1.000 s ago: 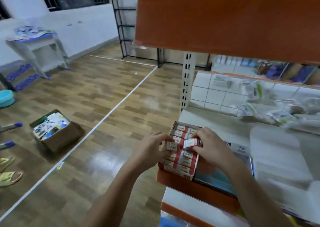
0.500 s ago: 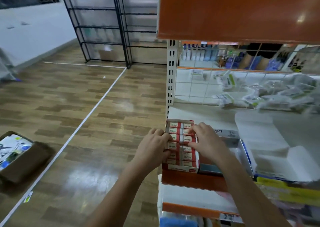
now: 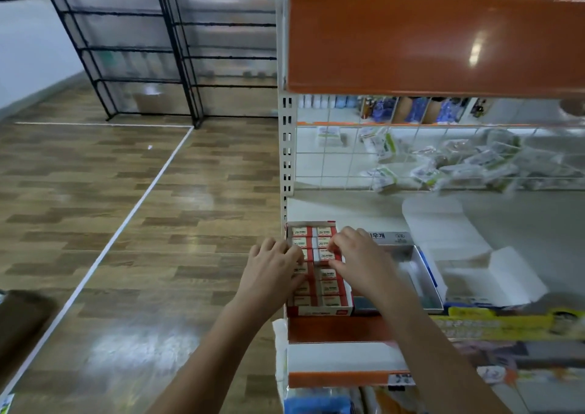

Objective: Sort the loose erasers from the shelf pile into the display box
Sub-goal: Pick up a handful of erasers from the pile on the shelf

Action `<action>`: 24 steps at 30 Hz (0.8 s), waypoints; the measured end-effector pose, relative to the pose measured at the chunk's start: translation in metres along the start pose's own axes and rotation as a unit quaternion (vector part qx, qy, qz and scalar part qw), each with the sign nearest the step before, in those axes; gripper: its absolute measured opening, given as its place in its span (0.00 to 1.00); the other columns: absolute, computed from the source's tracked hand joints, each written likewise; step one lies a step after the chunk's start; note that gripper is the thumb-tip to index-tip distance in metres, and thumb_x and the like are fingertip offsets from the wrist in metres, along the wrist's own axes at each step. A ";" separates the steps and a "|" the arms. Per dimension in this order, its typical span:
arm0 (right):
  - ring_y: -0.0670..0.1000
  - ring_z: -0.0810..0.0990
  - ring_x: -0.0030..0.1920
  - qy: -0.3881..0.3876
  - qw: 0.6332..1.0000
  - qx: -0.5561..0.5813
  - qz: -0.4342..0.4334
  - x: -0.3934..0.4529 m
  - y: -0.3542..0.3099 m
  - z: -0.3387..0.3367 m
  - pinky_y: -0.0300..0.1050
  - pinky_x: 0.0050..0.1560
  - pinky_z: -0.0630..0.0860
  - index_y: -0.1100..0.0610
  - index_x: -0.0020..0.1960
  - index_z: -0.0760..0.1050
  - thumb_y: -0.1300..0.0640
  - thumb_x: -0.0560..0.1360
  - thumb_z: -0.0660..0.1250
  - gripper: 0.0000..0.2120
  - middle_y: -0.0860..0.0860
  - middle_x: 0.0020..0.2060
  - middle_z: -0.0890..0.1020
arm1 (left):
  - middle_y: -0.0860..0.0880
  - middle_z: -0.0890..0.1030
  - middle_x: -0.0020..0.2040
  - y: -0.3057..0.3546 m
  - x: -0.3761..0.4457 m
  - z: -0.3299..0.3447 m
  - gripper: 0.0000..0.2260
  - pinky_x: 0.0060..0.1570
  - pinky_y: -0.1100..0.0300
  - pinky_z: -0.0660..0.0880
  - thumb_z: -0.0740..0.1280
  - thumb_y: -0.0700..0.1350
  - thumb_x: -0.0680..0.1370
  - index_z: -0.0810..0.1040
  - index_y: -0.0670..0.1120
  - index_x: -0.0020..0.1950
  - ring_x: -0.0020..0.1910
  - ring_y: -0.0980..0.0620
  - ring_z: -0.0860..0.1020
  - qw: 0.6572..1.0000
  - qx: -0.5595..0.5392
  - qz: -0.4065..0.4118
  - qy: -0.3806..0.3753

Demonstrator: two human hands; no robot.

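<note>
**Both hands in the eraser box, left end of shelf**

Red-and-white cardboard display box (image 3: 319, 311) sits at the left end of the white metal shelf (image 3: 348, 211), its front wall at the orange shelf lip. Inside: small red-and-white sleeved erasers (image 3: 326, 232) in two columns, packed side by side; the rows under the hands are partly hidden.

Left hand (image 3: 272, 268): over the left column, fingers bent down onto the erasers, tips touching them. Whether it pinches one or only presses, I cannot tell.

Right hand (image 3: 357, 260): over the right column, fingers curled, thumb and fingertips closed on one eraser (image 3: 323, 257) around mid-box, which stands slightly proud of its neighbours.

Just right of the display box: an open grey tray-like carton with blue edge (image 3: 424, 274), touching or nearly touching it. Further right, white folded card pieces (image 3: 493, 280) lie on the shelf. Behind a white wire grid (image 3: 348, 160) at the shelf back: heap of blurred clear-wrapped packets (image 3: 459, 166). Wood-pattern floor (image 3: 126, 223) to the left, with a white line.
</note>
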State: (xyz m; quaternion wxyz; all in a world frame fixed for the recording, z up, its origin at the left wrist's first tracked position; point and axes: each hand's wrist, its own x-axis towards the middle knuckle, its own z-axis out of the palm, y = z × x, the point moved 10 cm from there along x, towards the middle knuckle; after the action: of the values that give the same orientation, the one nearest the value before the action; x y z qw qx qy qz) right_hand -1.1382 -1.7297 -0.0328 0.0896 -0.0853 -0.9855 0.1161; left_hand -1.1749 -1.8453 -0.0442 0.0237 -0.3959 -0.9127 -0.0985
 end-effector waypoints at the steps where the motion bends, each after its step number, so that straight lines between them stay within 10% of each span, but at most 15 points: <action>1: 0.45 0.68 0.55 -0.001 1.000 -0.001 -0.001 0.000 -0.001 -0.001 0.36 0.47 0.62 0.50 0.55 0.71 0.51 0.76 0.64 0.09 0.44 0.53 0.73 | 0.53 0.71 0.64 0.001 0.000 0.001 0.16 0.62 0.55 0.62 0.59 0.58 0.77 0.70 0.53 0.62 0.64 0.51 0.65 1.000 0.002 0.007 -0.002; 9: 0.52 0.69 0.57 0.033 0.998 -0.056 -0.011 -0.025 0.018 -0.041 0.45 0.58 0.68 0.55 0.60 0.71 0.54 0.76 0.61 0.13 0.52 0.56 0.73 | 0.53 0.75 0.60 0.049 0.033 -0.015 0.13 0.58 0.56 0.67 0.58 0.58 0.77 0.74 0.54 0.57 0.61 0.52 0.69 0.996 -0.049 0.067 0.028; 24: 0.56 0.69 0.63 -0.006 0.966 -0.151 0.208 -0.220 0.297 -0.161 0.49 0.60 0.67 0.54 0.62 0.73 0.51 0.75 0.63 0.16 0.54 0.59 0.76 | 0.51 0.77 0.57 0.388 0.102 0.012 0.14 0.54 0.55 0.71 0.61 0.58 0.77 0.75 0.53 0.59 0.57 0.50 0.74 0.967 -0.078 0.242 0.034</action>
State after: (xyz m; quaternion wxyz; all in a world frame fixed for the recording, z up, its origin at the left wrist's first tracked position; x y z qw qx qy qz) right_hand -0.8500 -1.4525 0.0139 0.0434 -0.2998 -0.9528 -0.0179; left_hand -0.9620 -1.5109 0.0184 0.0465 -0.6021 -0.7778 -0.1740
